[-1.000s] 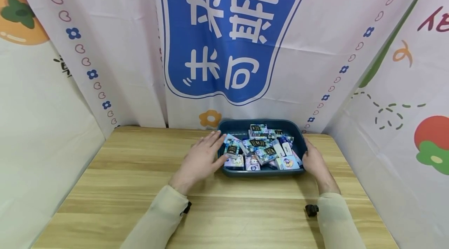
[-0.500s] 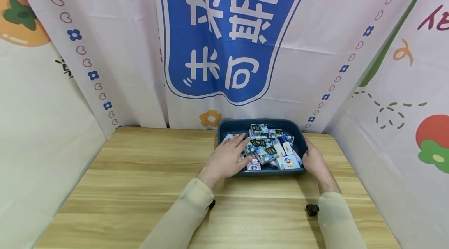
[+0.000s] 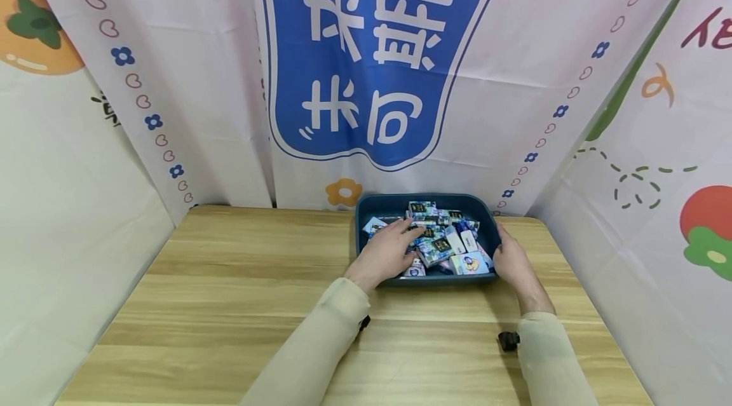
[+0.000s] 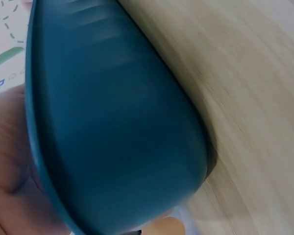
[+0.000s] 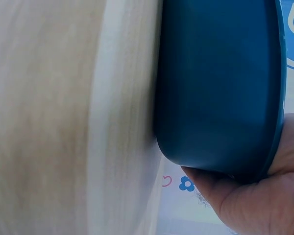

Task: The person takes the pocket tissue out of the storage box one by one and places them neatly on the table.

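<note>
A dark teal plastic bin (image 3: pixel 389 203) stands at the back of the table, filled with small printed blocks (image 3: pixel 434 250) that look like erasers in patterned sleeves. My left hand (image 3: pixel 386 253) reaches over the bin's front left part, its extended fingers on the blocks; a few blocks beneath it are hidden. At the bin's right end my right hand (image 3: pixel 511 260) grips the wall. In the right wrist view, thumb and fingers of the right hand (image 5: pixel 264 196) wrap the bin's corner. The left wrist view has the bin's outer wall (image 4: pixel 117 107), with the left hand (image 4: pixel 10 161) beyond the rim.
The wooden table (image 3: pixel 229 304) extends left of and in front of the bin. A white printed curtain (image 3: pixel 217 139) hangs right behind the bin, with more printed cloth at both sides. Black wrist cameras (image 3: pixel 508 341) sit under the sleeves.
My left hand has moved right, from beside the bin's left rim to over the blocks inside it. The right hand stays at the bin's right end.
</note>
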`<move>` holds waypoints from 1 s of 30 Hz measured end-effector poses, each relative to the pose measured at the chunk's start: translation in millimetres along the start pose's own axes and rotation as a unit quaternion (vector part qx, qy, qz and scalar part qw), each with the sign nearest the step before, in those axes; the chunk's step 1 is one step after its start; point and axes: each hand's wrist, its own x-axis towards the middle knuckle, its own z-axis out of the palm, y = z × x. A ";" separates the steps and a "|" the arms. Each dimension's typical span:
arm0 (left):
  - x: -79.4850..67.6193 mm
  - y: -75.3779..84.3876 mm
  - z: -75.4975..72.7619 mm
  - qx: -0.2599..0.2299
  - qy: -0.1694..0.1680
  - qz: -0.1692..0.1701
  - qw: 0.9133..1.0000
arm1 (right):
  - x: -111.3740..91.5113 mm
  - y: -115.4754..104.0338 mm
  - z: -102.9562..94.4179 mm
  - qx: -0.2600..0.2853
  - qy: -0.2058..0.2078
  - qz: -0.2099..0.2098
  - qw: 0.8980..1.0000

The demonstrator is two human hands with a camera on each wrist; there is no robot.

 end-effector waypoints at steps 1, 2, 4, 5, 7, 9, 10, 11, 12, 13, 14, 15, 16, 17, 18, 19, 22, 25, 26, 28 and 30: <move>2.1 -0.3 0.9 0.002 0.002 0.000 1.000 | 0.2 -0.2 -0.1 -0.001 0.001 0.000 1.000; 4.3 -0.8 1.8 0.003 0.004 0.001 1.000 | 0.1 -0.5 -0.2 0.000 0.000 0.001 1.000; 7.8 -1.9 2.3 0.005 0.010 0.004 1.000 | -0.2 -1.0 -0.3 0.001 0.000 0.003 1.000; 9.4 -2.6 2.2 0.006 0.014 0.007 1.000 | -0.5 -1.4 -0.3 0.002 -0.001 0.004 1.000; 11.2 -4.0 1.1 0.002 0.022 0.010 1.000 | -1.0 -2.1 -0.3 0.006 -0.002 0.007 1.000; 11.7 -5.6 -1.3 -0.004 0.027 0.009 1.000 | -1.3 -2.8 -0.2 0.009 -0.003 0.009 1.000; 11.4 -6.6 -2.3 -0.008 0.028 0.007 1.000 | -1.5 -3.2 -0.2 0.009 -0.003 0.008 1.000; 10.8 -7.6 -3.5 -0.013 0.028 0.004 1.000 | -1.6 -3.5 -0.4 0.007 -0.003 0.007 1.000; 9.8 -8.8 -4.9 -0.018 0.029 0.001 0.999 | -1.5 -3.4 -0.4 0.006 -0.002 0.005 1.000; 8.6 -10.1 -6.3 -0.025 0.030 -0.002 0.999 | -1.5 -3.5 -0.3 0.006 -0.002 0.004 1.000; 7.3 -11.5 -7.8 -0.031 0.032 -0.005 0.999 | -1.6 -3.4 -0.4 0.005 -0.001 0.004 1.000; 6.0 -13.2 -9.2 -0.036 0.034 -0.005 0.999 | -1.9 -3.4 -0.4 0.005 0.000 0.003 1.000; 4.6 -15.0 -10.5 -0.040 0.038 -0.005 0.998 | -1.8 -3.1 -0.4 0.005 -0.001 0.002 1.000; 3.2 -16.9 -11.9 -0.044 0.042 -0.004 0.998 | -2.1 -3.0 -0.2 0.006 -0.001 0.002 1.000; 2.0 -19.1 -13.0 -0.047 0.049 -0.003 0.998 | -2.4 -3.0 0.2 0.007 0.000 0.003 1.000; 0.7 -21.2 -14.4 -0.053 0.054 -0.002 0.997 | -2.9 -3.0 0.4 0.008 0.000 0.004 1.000; -3.1 -28.0 -18.6 -0.060 0.069 0.003 0.996 | -3.4 -2.5 1.2 0.008 0.001 0.003 1.000; -7.5 -34.8 -24.2 -0.071 0.076 -0.001 0.995 | -3.4 -1.8 1.9 0.006 0.001 0.002 1.000; -9.1 -37.2 -26.0 -0.074 0.079 -0.003 0.994 | -3.4 -1.7 2.1 0.006 0.002 0.001 1.000; -12.1 -42.1 -30.0 -0.080 0.084 -0.009 0.993 | -3.5 -1.7 2.1 0.005 0.002 0.001 1.000; -15.4 -47.0 -34.2 -0.083 0.089 -0.014 0.992 | -3.7 -1.8 2.2 0.005 0.002 -0.001 1.000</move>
